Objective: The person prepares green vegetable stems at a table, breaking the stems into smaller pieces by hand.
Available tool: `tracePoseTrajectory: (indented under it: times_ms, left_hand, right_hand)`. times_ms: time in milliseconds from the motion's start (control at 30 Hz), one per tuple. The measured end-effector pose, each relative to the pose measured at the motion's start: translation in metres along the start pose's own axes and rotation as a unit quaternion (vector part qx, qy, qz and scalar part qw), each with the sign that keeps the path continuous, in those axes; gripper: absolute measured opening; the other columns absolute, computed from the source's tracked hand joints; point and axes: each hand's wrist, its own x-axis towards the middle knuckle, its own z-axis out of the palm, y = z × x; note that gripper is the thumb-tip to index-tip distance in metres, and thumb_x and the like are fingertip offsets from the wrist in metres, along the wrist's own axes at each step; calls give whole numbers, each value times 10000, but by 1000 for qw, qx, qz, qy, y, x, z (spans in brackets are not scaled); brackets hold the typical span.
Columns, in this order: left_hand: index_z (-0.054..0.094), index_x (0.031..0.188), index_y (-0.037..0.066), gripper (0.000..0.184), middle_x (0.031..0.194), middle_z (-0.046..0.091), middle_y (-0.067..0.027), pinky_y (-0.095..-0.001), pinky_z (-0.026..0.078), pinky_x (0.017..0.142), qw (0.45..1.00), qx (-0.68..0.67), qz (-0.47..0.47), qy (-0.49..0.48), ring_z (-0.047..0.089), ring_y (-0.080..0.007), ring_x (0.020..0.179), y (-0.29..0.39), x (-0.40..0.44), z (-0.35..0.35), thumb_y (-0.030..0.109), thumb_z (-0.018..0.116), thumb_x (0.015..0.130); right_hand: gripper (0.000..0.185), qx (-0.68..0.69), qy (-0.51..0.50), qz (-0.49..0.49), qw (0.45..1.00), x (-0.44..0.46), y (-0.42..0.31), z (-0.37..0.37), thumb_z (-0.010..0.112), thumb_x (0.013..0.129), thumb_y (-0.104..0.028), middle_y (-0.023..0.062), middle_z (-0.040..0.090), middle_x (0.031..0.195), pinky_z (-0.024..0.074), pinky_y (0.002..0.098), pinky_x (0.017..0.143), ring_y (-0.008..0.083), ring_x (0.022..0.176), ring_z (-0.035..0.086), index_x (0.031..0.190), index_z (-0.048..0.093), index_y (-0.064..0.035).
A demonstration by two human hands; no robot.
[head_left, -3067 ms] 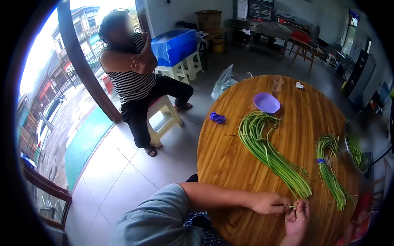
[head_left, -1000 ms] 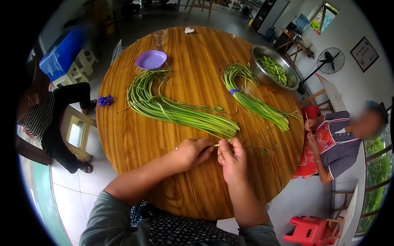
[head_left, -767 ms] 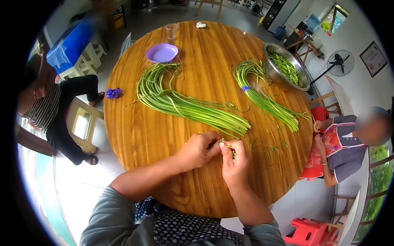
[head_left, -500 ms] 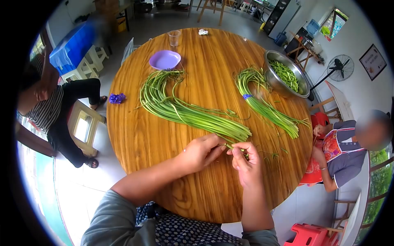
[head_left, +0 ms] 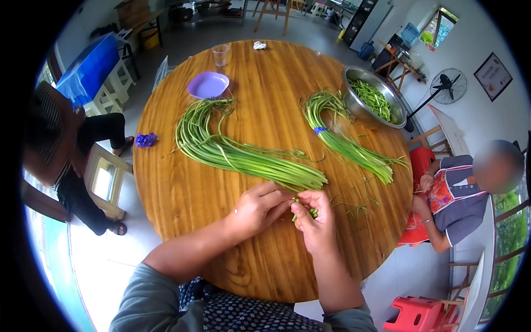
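Note:
Near the front of the round table, my left hand [head_left: 258,209] is closed, its fingertips at a green stem beside my other hand. My right hand [head_left: 314,220] is closed around several short green stem pieces [head_left: 313,213]. Just beyond both hands lies a large loose bunch of long green stems [head_left: 249,157], its curled ends toward the purple bowl [head_left: 208,85]. To the right rests a smaller bunch [head_left: 354,149] with a blue-purple band [head_left: 319,130]. Cut green pieces fill part of a metal bowl [head_left: 397,115] at the table's right edge.
The wooden table [head_left: 182,199] also holds a clear cup [head_left: 220,55], white crumpled tissue [head_left: 259,45] and purple crumpled item [head_left: 146,140]. A person [head_left: 453,193] sits at the right, holding a thin strand; another person [head_left: 55,138] sits at the left. A red stool [head_left: 415,315] stands lower right.
The head view has swung from the left side to centre over the table. My hands remain close together; the stem between them now shows less, and short pieces are visible in my right hand.

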Motion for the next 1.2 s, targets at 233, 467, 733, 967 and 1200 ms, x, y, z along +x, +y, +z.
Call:
tracePoseTrajectory:
  times_ms: [233, 467, 733, 967, 1200]
  left_hand:
    - [685, 961, 26, 150, 812, 611, -107, -362, 514, 630, 999, 0, -28, -31, 620, -284, 716, 2, -6, 7, 34, 708, 813]
    - [679, 956, 32, 116, 794, 588, -123, -369, 506, 631, 998, -56, -29, 9, 600, -298, 685, 6, 2, -5, 75, 693, 849]
    - [682, 979, 32, 138, 810, 606, -125, -342, 500, 633, 994, -72, -71, -43, 611, -271, 703, 10, -2, -7, 98, 696, 859]
    - [679, 951, 36, 159, 832, 623, -122, -346, 506, 648, 988, -94, -100, -68, 618, -269, 719, 6, -3, -5, 136, 729, 837]
    - [674, 918, 33, 183, 842, 660, -97, -328, 512, 671, 973, -140, -180, -26, 641, -215, 751, -6, 0, -14, 165, 753, 819]
  right_hand:
    - [107, 75, 71, -33, 994, 7, 1, -7, 567, 964, -94, 35, 541, 878, 328, 202, 491, 53, 566, 392, 1061, 551, -51]
    - [107, 362, 113, -7, 925, 32, 7, -72, 518, 971, -117, 46, 547, 868, 430, 291, 629, 160, 675, 490, 1023, 589, -56]
    - [119, 365, -15, 24, 930, 85, -32, -128, 541, 929, -94, 109, 579, 746, 473, 315, 655, 216, 701, 546, 868, 563, 5]
    - [546, -107, 334, -153, 924, 305, -168, -183, 627, 908, -420, 74, 529, 1233, 403, 492, 966, 289, 1104, 538, 1321, 453, -108]
    - [336, -107, -57, -50, 991, 121, -90, -46, 525, 994, -307, 90, 588, 1175, 484, 313, 814, 169, 952, 626, 1220, 538, -58]
